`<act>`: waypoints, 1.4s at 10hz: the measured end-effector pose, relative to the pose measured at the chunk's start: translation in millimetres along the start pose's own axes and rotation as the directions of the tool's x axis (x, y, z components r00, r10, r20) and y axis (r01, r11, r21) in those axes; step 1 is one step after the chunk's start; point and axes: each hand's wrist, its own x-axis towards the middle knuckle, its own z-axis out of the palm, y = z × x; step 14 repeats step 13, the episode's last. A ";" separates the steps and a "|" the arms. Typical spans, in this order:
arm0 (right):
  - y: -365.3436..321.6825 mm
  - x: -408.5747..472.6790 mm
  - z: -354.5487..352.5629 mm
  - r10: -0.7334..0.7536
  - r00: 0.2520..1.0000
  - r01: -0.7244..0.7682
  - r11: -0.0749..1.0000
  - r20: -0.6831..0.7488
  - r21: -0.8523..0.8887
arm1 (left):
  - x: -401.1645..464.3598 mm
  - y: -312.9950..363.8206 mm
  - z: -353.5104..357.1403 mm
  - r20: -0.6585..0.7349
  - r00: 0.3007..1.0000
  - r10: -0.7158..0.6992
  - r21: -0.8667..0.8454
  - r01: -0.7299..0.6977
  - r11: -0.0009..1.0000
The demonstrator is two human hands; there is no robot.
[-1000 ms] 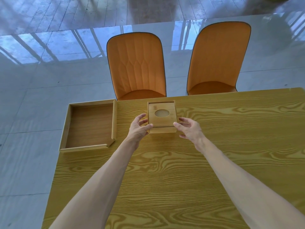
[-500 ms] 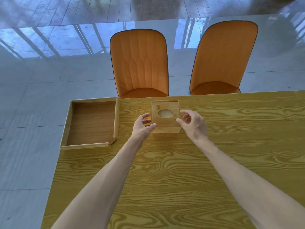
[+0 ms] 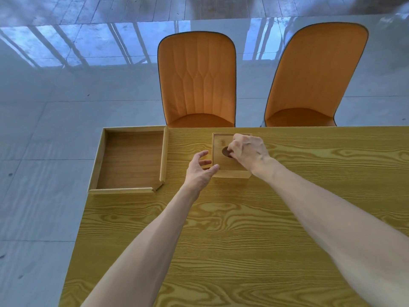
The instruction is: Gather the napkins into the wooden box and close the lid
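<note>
A small square wooden box stands near the table's far edge, its lid on top with an oval hole in the middle. My right hand lies over the lid, fingertips curled into the hole's edge and gripping it. My left hand is at the box's left side with fingers spread, its thumb touching the front left corner. No napkins are in sight; the inside of the box is hidden.
A shallow wooden tray with nothing in it lies at the table's far left corner. Two orange chairs stand behind the far edge. The wooden table stretches toward me under both forearms.
My right hand has moved from the box's right side up onto the lid and hooked its fingers into the hole. My left hand has stayed at the left side.
</note>
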 end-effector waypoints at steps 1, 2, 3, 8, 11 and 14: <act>-1.7 1.1 0.7 -0.052 0.998 0.054 0.997 0.032 -0.062 | 0.1 -0.4 0.8 0.000 1.000 -0.005 -0.005 0.005 1.000; -3.1 1.3 -3.6 -0.087 0.994 0.093 0.991 0.061 -0.095 | 0.2 0.0 1.4 -0.003 1.000 -0.011 -0.006 0.011 1.000; -1.8 1.5 -5.0 -0.130 0.988 0.139 0.983 0.080 -0.121 | -0.1 -0.7 1.9 -0.008 1.000 -0.013 -0.007 0.013 1.000; 15.3 -24.1 -5.8 -0.140 0.976 0.162 0.978 -0.164 0.130 | -6.1 6.5 8.3 -0.039 0.999 -0.036 -0.003 0.036 0.999; 19.8 -32.6 -1.8 -0.105 0.971 0.136 0.982 -0.216 0.133 | -3.2 8.1 9.7 -0.041 0.998 -0.041 -0.016 0.040 0.999; 22.6 -32.1 -19.1 -0.001 0.980 0.046 0.975 -0.201 0.219 | -1.2 17.6 2.3 0.074 0.994 -0.079 0.147 0.067 0.987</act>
